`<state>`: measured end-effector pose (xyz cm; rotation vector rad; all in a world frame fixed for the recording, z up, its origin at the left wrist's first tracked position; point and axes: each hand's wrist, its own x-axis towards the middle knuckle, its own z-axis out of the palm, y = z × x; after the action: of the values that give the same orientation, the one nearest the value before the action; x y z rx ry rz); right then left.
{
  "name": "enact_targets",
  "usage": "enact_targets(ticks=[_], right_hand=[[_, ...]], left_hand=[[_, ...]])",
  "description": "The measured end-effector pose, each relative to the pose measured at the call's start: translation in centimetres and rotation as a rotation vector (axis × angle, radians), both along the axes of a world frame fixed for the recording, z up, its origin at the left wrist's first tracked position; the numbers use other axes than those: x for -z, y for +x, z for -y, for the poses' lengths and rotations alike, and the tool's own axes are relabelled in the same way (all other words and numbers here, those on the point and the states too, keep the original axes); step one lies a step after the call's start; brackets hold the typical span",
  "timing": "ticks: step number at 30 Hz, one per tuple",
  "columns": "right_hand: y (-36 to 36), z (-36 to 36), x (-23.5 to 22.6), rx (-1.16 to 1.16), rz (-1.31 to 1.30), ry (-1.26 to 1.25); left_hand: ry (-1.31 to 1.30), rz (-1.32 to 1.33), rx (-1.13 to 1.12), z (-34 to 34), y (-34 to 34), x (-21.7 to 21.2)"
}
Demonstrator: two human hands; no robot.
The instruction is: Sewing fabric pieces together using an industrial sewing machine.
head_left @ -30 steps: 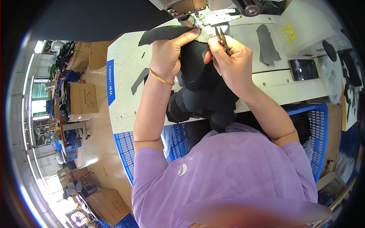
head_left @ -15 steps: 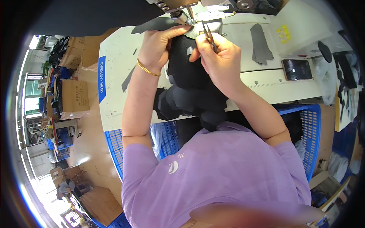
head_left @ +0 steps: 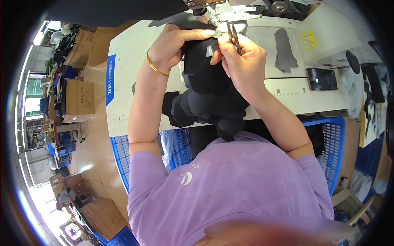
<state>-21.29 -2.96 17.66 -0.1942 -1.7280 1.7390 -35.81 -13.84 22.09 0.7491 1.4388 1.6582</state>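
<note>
Pinching small metal snips (head_left: 233, 36) in the right hand (head_left: 242, 61), fingers curled tight around them, at the worktop's (head_left: 131, 82) far edge. Left hand (head_left: 174, 45) flat, fingers pressed together on the black fabric pieces (head_left: 209, 94), just under the sewing machine (head_left: 221, 8).

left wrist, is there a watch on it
No, the left hand has a thin gold bangle around its wrist, not a watch, as it presses on the black fabric.
</note>
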Motion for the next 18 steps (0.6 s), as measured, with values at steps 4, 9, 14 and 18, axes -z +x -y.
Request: enact_targets(ticks=[4, 9, 14, 18], right_hand=[[0.0, 0.3, -0.3, 0.011, 0.033, -0.06], [0.7, 0.3, -0.6, -0.001, 0.032, -0.145], [1.2, 0.1, -0.3, -0.046, 0.05, -0.16], [1.3, -0.1, 0.0, -0.042, 0.057, -0.125]], left_hand=[[0.033, -0.039, -0.051, -0.1, -0.1, 0.3], [0.068, -0.032, -0.059, -0.4, -0.1, 0.3], [0.101, -0.072, -0.08, -0.5, 0.0, 0.4], [0.115, -0.096, -0.105, -0.9, -0.1, 0.6]])
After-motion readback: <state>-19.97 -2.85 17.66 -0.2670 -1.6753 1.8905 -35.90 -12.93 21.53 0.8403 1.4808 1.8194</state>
